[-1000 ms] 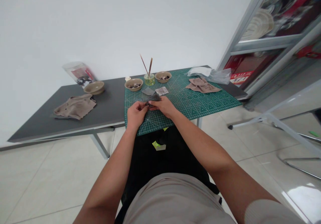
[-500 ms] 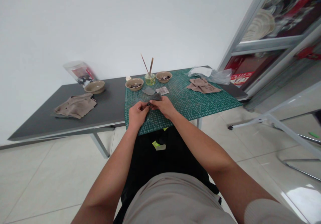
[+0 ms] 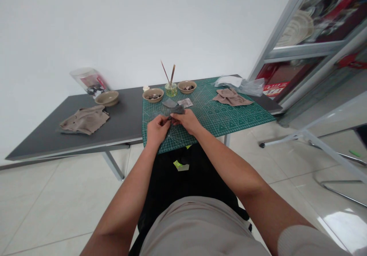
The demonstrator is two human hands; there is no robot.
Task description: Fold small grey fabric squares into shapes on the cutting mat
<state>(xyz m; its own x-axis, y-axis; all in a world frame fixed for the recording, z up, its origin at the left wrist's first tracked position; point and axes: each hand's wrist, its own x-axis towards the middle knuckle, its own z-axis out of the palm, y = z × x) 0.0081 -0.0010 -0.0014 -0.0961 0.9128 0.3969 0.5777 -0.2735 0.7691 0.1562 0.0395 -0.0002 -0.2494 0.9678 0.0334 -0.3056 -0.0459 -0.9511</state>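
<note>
Over the front of the green cutting mat (image 3: pixel 229 112), my two hands meet, fingertips close together. My right hand (image 3: pixel 190 122) is closed around a dark grey, soft-looking piece (image 3: pixel 179 109), perhaps cloth or sandpaper, which sticks up above the fingers. My left hand (image 3: pixel 157 129) is pinched closed at the small dark end between the hands; what its fingers grip is too small to make out. Just beyond them lie a grey flat square (image 3: pixel 169 103) and a pale, mottled square (image 3: pixel 185 102).
Behind are two tan bowls, one (image 3: pixel 153 99) left and one (image 3: pixel 187 91) right, holding small dark pieces. Between them a glass jar (image 3: pixel 171 92) holds thin sticks. Brown cloths lie left (image 3: pixel 86 120) and right (image 3: pixel 231 97), near an additional bowl (image 3: pixel 107 102) and plastic bag (image 3: pixel 252 87).
My view has shifted very slightly. Both hands stay in nearly the same place, with the dark grey piece still held in the right.
</note>
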